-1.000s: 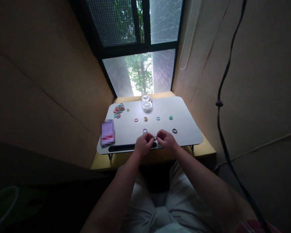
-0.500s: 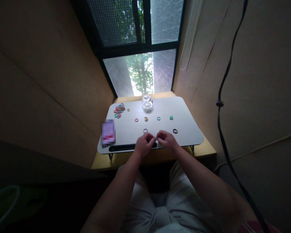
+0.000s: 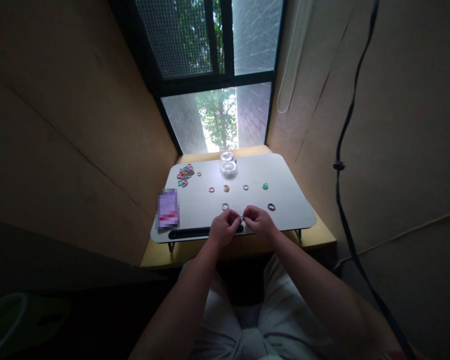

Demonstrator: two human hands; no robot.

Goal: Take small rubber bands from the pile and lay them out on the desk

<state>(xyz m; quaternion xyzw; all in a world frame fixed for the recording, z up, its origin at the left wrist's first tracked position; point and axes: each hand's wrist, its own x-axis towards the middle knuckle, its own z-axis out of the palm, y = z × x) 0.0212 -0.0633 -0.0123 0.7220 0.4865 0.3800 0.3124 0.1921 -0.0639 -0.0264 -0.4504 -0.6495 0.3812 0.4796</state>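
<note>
Over the front of the white table [image 3: 198,210], my left hand [image 3: 225,227] and my right hand [image 3: 258,221] pinch close together. A tiny item shows between their fingertips, too small to make out. Just beyond my left hand lies a pale purple band [image 3: 225,206]; a dark band [image 3: 271,207] is to the right of my right hand. Farther back, a pink band [image 3: 211,190], a yellow band [image 3: 226,188], a blue band [image 3: 246,187] and a green band [image 3: 265,186] form a row. A pile of colored bands [image 3: 185,173] sits at the back left.
A clear round container [image 3: 228,165] stands at the back middle. The blurred purple packet [image 3: 167,209] lies at the left edge. A black slot [image 3: 191,233] runs along the front edge. A dark cord [image 3: 345,125] hangs at the right.
The view has tilted slightly, so the table appears a little lower. My hands remain close together, with slightly shifted fingers.
</note>
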